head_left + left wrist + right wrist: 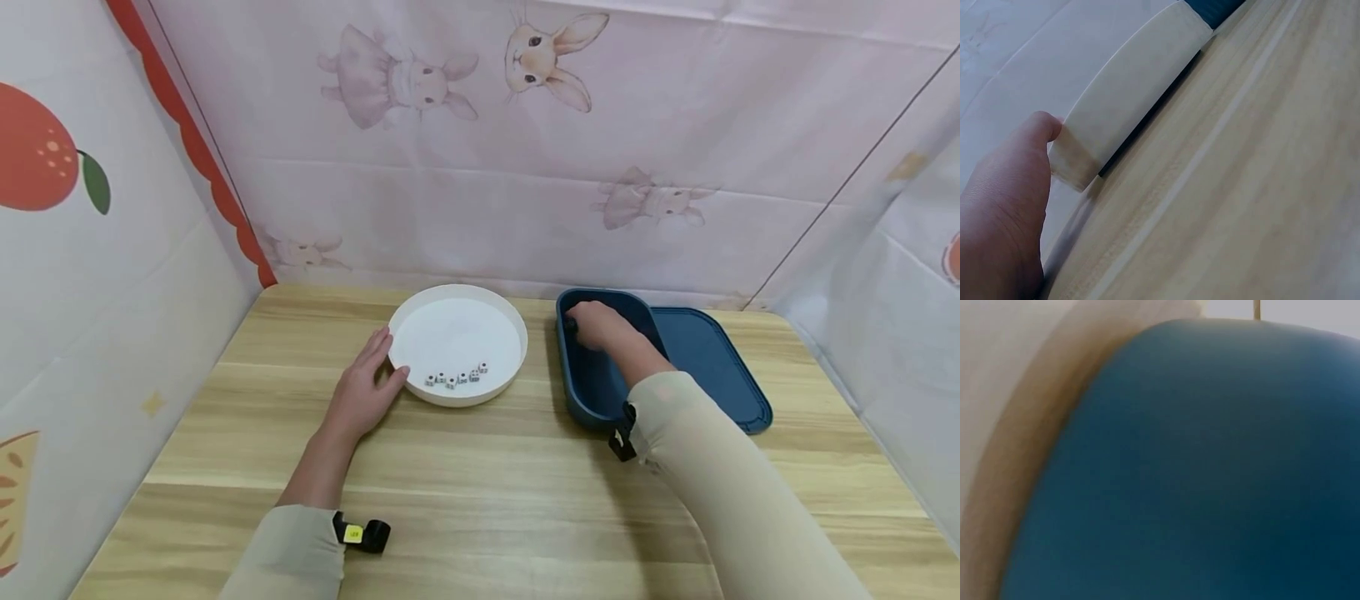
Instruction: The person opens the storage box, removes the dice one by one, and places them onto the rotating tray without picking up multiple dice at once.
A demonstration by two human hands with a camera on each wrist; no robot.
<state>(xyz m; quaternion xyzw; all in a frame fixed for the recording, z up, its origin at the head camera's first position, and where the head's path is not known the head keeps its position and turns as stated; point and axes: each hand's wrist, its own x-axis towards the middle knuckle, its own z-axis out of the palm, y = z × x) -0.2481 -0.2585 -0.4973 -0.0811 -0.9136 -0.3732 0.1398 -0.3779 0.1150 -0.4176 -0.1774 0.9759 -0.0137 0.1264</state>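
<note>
left hand (363, 393): fingers extended, thumb spread apart, touching the left rim of a round shallow white tray (457, 325) near the far edge of the pale wood-grain worktop (480, 492), small white dice (451, 383) clustered inside it. right hand (602, 325) is inside a deep blue rectangular container (592, 379) nearer the worktop's far right corner, flat blue lid (701, 354) adjoining; fingers hidden, opening and hold cannot be told.

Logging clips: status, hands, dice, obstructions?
Left hand touching white tray. Right hand inside blue box, by dark item, grip unclear. Dice lie in tray. Nothing visibly blocking.
</note>
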